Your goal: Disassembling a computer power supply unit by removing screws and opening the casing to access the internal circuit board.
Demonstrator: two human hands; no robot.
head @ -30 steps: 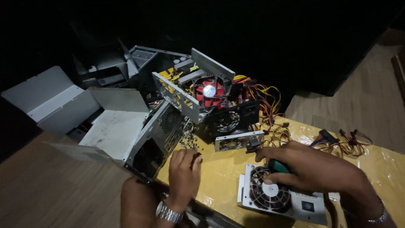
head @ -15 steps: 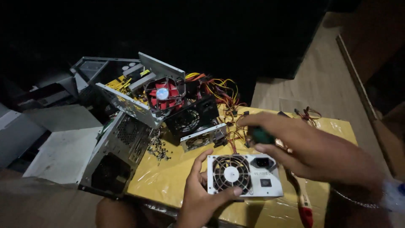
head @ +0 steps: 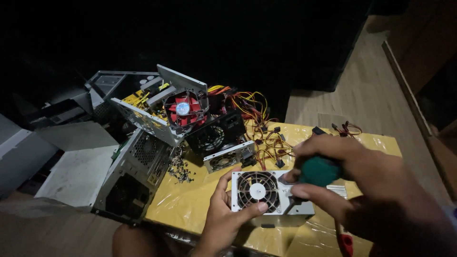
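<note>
the left hand (head: 228, 216) grips the power supply (head: 266, 192) on the yellow table (head: 190, 200); the right hand (head: 347, 176) closes around a green screwdriver handle (head: 318, 171) above it. loose screws (head: 180, 167), tangled wires (head: 266, 138) and an open computer case (head: 138, 166) crowd behind.

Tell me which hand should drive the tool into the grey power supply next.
Probably the right hand: it already grips the green-handled tool directly over the grey power supply. The left hand clasps the unit's fan side, steadying it on the yellow table.
</note>
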